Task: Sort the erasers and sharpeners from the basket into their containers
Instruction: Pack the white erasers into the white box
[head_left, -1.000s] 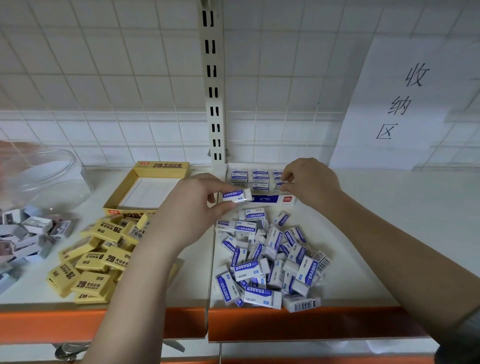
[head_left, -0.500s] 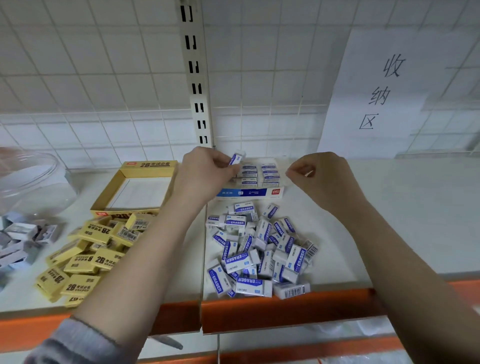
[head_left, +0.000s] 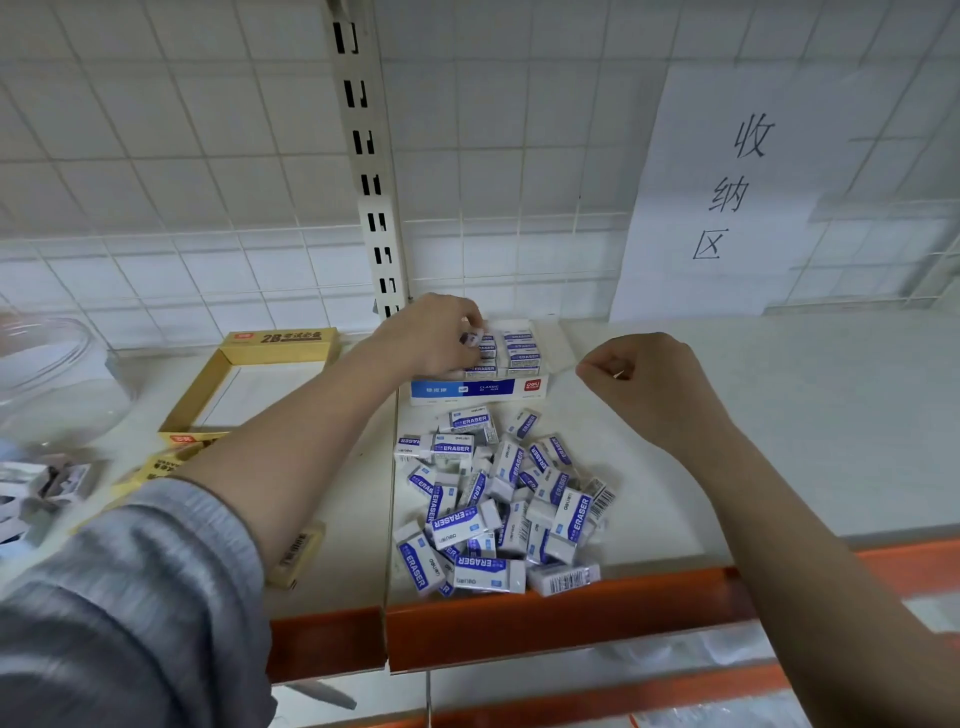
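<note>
Pinching one eraser (head_left: 471, 339) in my left hand (head_left: 434, 332) over the blue box (head_left: 478, 387) marked CLASSIC at the shelf's (head_left: 779, 415) back edge, right hand (head_left: 641, 379) curled beside it, holding nothing I can see, loose pile (head_left: 498, 499) reads ERASER.

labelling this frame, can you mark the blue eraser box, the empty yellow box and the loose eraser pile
blue eraser box (head_left: 478, 388): head view, on its blue front wall.
empty yellow box (head_left: 280, 340): head view, on its printed back wall.
loose eraser pile (head_left: 506, 499): head view, on erasers near the pile's middle.
</note>
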